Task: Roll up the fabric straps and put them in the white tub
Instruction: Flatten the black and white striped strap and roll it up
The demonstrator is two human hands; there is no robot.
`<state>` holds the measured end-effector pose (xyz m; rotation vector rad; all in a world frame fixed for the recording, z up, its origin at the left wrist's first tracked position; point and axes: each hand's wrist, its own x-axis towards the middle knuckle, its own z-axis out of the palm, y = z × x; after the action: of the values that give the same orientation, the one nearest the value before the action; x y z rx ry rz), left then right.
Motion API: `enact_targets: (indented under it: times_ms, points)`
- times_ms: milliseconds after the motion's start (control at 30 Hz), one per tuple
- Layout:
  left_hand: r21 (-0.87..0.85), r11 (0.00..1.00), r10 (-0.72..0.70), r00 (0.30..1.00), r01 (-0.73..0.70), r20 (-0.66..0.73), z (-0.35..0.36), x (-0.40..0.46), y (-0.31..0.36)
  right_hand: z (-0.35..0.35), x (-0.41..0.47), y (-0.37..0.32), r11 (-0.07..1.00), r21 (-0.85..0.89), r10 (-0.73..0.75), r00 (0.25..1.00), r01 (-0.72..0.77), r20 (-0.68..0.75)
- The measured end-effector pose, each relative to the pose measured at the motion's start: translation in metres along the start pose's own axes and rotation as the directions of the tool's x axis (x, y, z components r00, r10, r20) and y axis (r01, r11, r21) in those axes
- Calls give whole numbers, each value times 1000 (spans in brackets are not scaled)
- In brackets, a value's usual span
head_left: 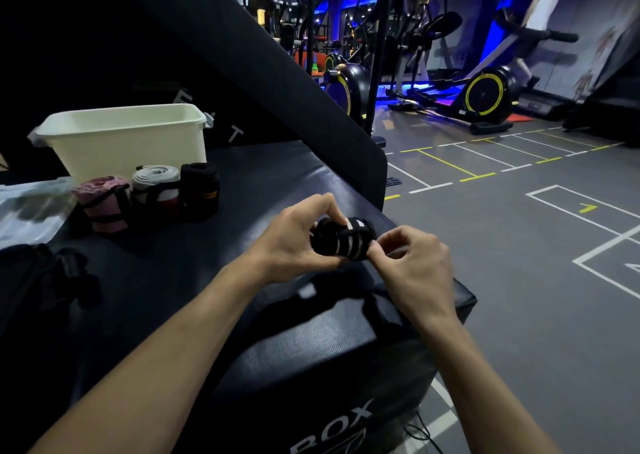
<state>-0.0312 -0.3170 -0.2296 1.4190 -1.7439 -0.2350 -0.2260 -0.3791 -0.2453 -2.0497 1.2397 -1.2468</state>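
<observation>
Right now both hands meet over the near corner of a black padded box point(242, 280), and a rolled black strap with white stripes point(343, 242) sits between them. The left hand point(294, 242) has its fingers curled narrowly round the left end of the roll, thumb on the near side, the other fingers bent over the top. The right hand point(412, 263) is bunched close at the roll's right end; its thumb and forefinger pinch together at the edge of the fabric, and the remaining fingers are folded in toward the palm. The roll lies on its side, its stripes running round it, held just above the box's top.

Farther back on the same top, three more rolls stand upright in a row, touching one another: a pink roll point(104, 204) on the left, a grey and white roll point(156, 187) in the middle, and a black roll point(200, 190) on the right. Just behind them stands the white tub point(121, 138), and its inside cannot be seen from this angle. At the left edge, some dark loose straps point(52, 273) lie in a heap, blurred, and beside them is a sheet of clear plastic point(27, 204). Beyond the box, the grey floor point(519, 245) carries white and yellow lines, and exercise bikes point(485, 97) stand under blue light.
</observation>
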Motion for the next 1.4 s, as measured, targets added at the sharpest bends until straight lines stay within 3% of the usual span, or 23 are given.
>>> enact_targets:
  times_ms: [100, 233, 300, 600, 900, 1067, 1400]
  points:
    - [37, 999, -36, 996, 33, 78, 1, -1, 1, 6, -3, 4, 999, -41, -2, 1000, 3, 26]
    - [298, 953, -12, 974, -58, 227, -3, -3, 6, 11, -5, 6, 996, -82, -31, 998, 35, 50]
    - [337, 938, -8, 966, -83, 258, -4, -2, 5, 10, -4, 8, 995, -85, -42, 997, 46, 59]
    - [303, 946, 54, 975, -119, 215, -5, -2, 4, 7, 0, 11, 999, 39, -17, 993, 13, 119]
    - [388, 913, 28, 968, -126, 249, -6, -2, 6, 5, 5, 6, 972, 196, 103, 981, -134, 162]
    - [401, 909, 12, 969, -113, 246, -2, -2, 7, 7, 0, 1, 997, 70, 15, 994, -23, 110]
    - [418, 901, 10, 967, -120, 256, 2, -1, 3, 15, -1, 2, 999, 47, -20, 999, 18, 39]
